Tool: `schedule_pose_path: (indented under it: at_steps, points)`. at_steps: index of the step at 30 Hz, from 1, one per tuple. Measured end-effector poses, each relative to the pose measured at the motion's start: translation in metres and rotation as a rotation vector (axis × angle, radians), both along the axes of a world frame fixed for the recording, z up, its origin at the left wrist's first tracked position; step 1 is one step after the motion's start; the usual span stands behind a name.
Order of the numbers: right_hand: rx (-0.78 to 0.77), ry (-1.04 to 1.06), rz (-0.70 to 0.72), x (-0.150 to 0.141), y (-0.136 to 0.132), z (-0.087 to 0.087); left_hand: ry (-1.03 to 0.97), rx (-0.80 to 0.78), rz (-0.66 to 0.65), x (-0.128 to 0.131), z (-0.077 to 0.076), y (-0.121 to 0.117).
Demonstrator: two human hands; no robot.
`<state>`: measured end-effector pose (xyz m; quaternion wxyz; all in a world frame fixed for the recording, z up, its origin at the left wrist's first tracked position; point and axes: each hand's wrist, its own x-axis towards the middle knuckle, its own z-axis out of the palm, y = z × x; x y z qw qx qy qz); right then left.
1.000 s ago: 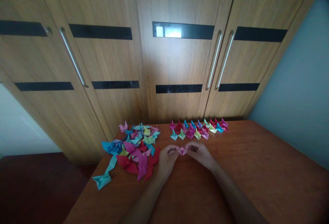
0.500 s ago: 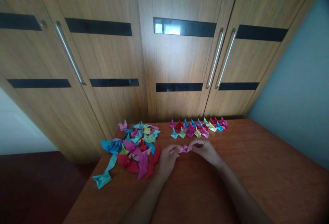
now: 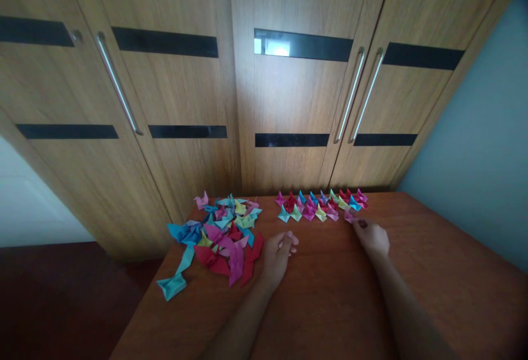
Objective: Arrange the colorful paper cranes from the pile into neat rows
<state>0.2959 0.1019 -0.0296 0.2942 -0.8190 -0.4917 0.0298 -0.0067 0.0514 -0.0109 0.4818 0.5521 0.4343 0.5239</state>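
Pink folded paper (image 3: 348, 216) shows in the head view at the fingertips of the right hand (image 3: 370, 238), low over the table (image 3: 325, 299), just beside the right end of the nearest of several rows of small folded pieces (image 3: 320, 214). The table bears these rows toward its far edge, in red, pink, blue, green and yellow, and on the left a loose heap of larger paper shapes (image 3: 214, 233), overlapping one another, with a teal piece (image 3: 172, 285) lying near the left edge. Behind stands a wooden wardrobe (image 3: 289, 101), its doors closed, so its contents cannot be seen. The right forearm slants up from the lower right, the hand reaching forward with its back mostly upward; thumb and fingers are drawn together in a pinch on the pink paper. The left forearm rises from the bottom edge, leaning right; the left hand (image 3: 277, 258) is between the heap and the right hand, thumb side up. Its fingers are curled loosely toward the thumb, and whether they hold anything I cannot tell.
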Motion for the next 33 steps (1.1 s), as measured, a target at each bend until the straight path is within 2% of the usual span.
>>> schedule_pose_path:
  at_steps: [3,6,14,23,33]
  points:
    - [-0.142,-0.059,-0.016,-0.003,0.004,-0.001,-0.001,0.0,-0.007,0.001,0.001,-0.001]
    - [-0.185,-0.084,-0.008,-0.005,0.007,0.001,0.004,0.002,-0.02,0.001,0.001,-0.002]
    - [-0.2,-0.134,0.042,-0.008,0.014,0.005,0.03,0.018,-0.042,0.001,-0.002,-0.001]
    - [-0.321,-0.169,0.026,-0.02,0.012,0.014,0.044,0.022,-0.058,0.001,0.0,-0.002]
    - [-0.297,-0.168,0.049,-0.015,0.012,0.009,0.058,-0.005,-0.057,0.002,0.002,-0.003]
